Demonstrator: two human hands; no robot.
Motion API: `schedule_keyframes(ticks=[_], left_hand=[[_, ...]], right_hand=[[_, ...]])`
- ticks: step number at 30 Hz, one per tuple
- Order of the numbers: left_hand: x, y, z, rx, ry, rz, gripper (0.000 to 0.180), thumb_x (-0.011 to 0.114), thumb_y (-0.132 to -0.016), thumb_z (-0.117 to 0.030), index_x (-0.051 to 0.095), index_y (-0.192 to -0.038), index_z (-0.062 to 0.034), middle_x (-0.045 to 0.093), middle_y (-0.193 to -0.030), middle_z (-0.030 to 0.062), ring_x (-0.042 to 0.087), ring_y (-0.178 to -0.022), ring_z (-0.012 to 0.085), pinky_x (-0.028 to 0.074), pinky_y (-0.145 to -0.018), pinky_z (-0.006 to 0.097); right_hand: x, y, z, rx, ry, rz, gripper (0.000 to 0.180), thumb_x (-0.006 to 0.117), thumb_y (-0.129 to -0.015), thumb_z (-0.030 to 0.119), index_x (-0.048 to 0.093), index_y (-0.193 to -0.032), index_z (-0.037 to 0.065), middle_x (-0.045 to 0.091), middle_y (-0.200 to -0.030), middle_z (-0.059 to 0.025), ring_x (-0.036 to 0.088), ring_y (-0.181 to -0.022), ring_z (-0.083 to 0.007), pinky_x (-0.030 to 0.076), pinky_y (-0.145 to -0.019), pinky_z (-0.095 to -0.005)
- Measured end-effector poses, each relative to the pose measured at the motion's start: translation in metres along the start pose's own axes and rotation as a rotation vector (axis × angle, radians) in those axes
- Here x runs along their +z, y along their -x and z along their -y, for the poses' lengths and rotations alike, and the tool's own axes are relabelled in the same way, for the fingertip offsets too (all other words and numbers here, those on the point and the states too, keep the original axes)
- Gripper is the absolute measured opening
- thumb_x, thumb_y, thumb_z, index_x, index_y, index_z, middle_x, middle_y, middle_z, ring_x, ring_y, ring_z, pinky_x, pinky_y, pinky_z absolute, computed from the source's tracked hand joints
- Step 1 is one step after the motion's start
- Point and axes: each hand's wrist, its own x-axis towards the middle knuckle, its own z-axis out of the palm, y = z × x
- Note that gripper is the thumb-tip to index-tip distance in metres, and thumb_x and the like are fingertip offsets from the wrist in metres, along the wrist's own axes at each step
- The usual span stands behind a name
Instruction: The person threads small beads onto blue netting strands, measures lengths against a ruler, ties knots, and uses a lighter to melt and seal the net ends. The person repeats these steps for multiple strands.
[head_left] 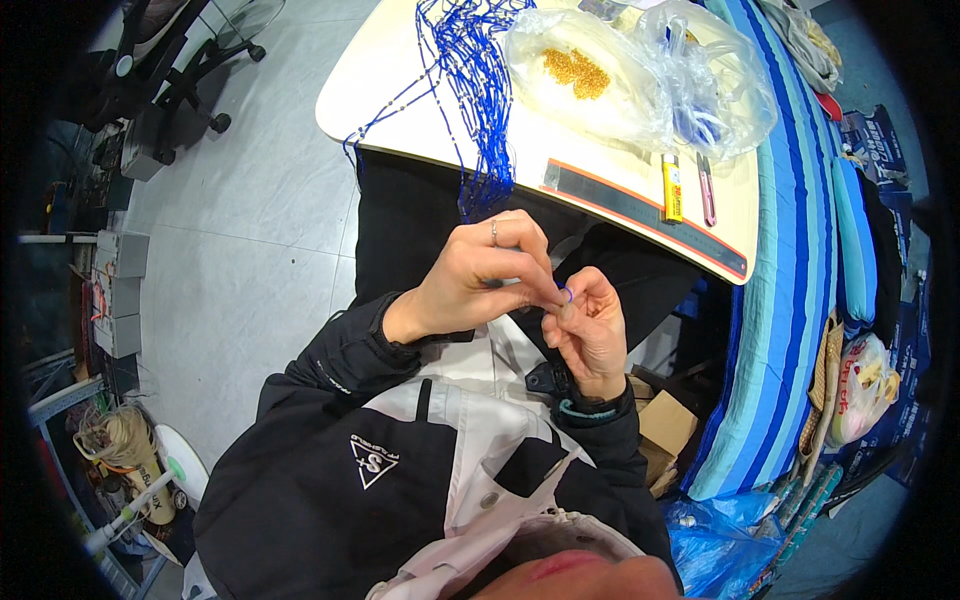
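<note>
My left hand point(490, 268) and my right hand point(588, 325) meet in front of my lap, just off the table's near edge, fingertips pinched together. Between them shows a small loop of blue cord point(568, 295); its ends are hidden by the fingers. Beyond my left hand, a thick bundle of blue beaded cords point(485, 110) lies on the table, its lower end hanging over the edge. Whether the pinched cord joins this bundle cannot be made out. Gold-coloured beads point(577, 73) sit in a pile on an open clear plastic bag point(530, 95).
On the cream table point(385, 60) lie a dark ruler point(640, 212) with orange edges, a yellow lighter point(672, 185) and a pink-handled cutter point(708, 195). Another clear bag point(740, 95) is behind them. A blue striped bed cover point(770, 330) borders the right side. A wheeled chair point(185, 85) stands far left.
</note>
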Motion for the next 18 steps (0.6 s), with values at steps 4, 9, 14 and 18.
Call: schedule_keyframes(ticks=[4,9,14,18], left_hand=[[-0.0001,0.0005,0.0004,-0.058,0.071,0.02,0.015,0.08,-0.065,0.0,0.073,-0.078,-0.0039,0.059,-0.078,0.0019,0.056,-0.079,0.0183,0.045,-0.068,0.03],[0.0011,-0.0003,-0.0014,-0.045,0.032,0.058,0.014,0.076,-0.068,0.002,0.067,-0.079,-0.0013,0.059,-0.081,0.005,0.056,-0.081,0.0193,0.045,-0.069,0.03],[0.0018,-0.0002,-0.0037,-0.091,-0.014,0.069,0.012,0.071,-0.074,0.001,0.063,-0.083,-0.0005,0.058,-0.085,0.008,0.056,-0.081,0.0213,0.046,-0.069,0.031],[-0.0012,0.0004,-0.0055,-0.093,-0.063,0.06,0.012,0.071,-0.075,0.0,0.064,-0.084,-0.0006,0.059,-0.087,0.0082,0.058,-0.08,0.0219,0.046,-0.069,0.03]], right_hand=[[0.0006,0.0002,-0.0007,0.022,-0.014,-0.009,0.016,0.067,-0.086,-0.002,0.055,-0.097,0.001,0.068,-0.083,-0.0156,0.071,-0.074,-0.0219,0.062,-0.059,-0.0284],[0.0024,0.0002,-0.0007,0.021,-0.039,0.019,0.017,0.068,-0.086,-0.002,0.055,-0.097,0.001,0.067,-0.085,-0.0154,0.071,-0.075,-0.022,0.062,-0.059,-0.0288],[0.0012,0.0002,0.0007,-0.014,0.035,0.018,0.017,0.068,-0.087,0.0,0.055,-0.098,0.0,0.067,-0.084,-0.0147,0.07,-0.074,-0.0211,0.061,-0.062,-0.0305],[-0.001,0.0006,0.0038,-0.036,0.077,0.049,0.018,0.068,-0.087,0.0,0.054,-0.098,0.0,0.067,-0.083,-0.0139,0.07,-0.073,-0.0207,0.062,-0.064,-0.0316]])
